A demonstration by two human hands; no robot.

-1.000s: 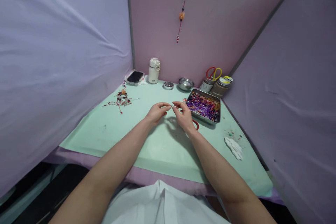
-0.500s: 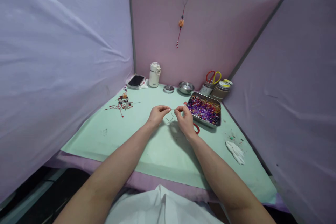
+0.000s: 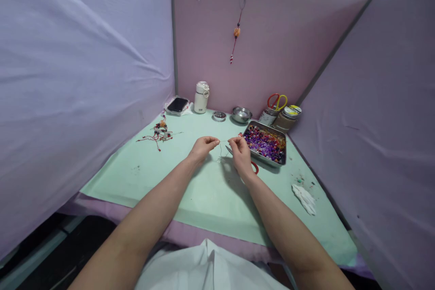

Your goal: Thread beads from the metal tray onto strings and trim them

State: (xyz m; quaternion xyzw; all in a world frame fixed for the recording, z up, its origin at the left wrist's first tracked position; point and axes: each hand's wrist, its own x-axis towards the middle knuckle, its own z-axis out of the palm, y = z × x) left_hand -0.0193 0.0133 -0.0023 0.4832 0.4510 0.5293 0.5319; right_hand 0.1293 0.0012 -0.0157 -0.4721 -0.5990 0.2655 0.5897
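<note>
Over the middle of the green table my left hand [image 3: 204, 146] pinches one part of a thin dark thread [image 3: 220, 148]. My right hand [image 3: 239, 152] pinches the same thread a short way to the right, and a loose length hangs between them. Beneath the right hand lies a pair of scissors; its red handle [image 3: 254, 167] shows beside the wrist and a blade tip pokes out left of the fingers. Just beyond that hand sits a metal tray [image 3: 268, 161] of purple and red beads [image 3: 261, 140]. Whether a bead is between the fingertips is too small to tell.
Beaded red cords [image 3: 161, 132] lie at the left. Along the back stand a phone [image 3: 178, 104], a white bottle [image 3: 201, 98], a small round dish [image 3: 219, 116], a metal bowl [image 3: 241, 114] and jars [image 3: 287, 120]. A beaded cord [image 3: 237, 32] hangs above; a white cloth [image 3: 304, 199] lies right.
My hands have drawn slightly apart, the right one moving a little to the right. The thread between them hangs differently, and the scissors' blade tip now shows.
</note>
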